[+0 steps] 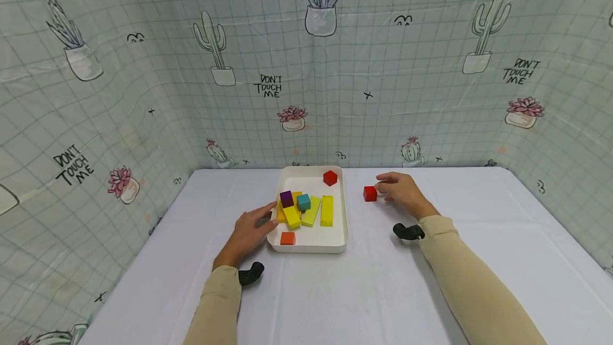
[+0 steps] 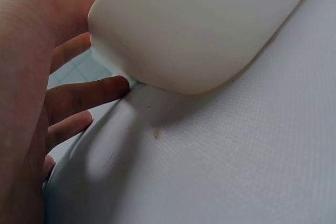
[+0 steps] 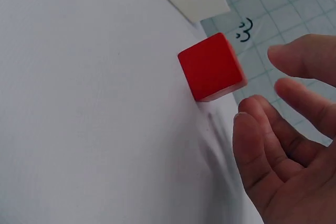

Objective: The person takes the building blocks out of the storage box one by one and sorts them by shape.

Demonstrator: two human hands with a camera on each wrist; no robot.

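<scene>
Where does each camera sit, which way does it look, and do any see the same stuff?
Head: on the head, looking forward and down at the white tray, the red cube outside it, the left hand, right hand and sleeves.
Left wrist: on that wrist, facing the tray's rounded corner up close; left fingers show at the picture's left.
Right wrist: on that wrist, facing the cube over the table; right fingers show at the right.
Shared: head and right wrist both see the red cube and right hand.
</scene>
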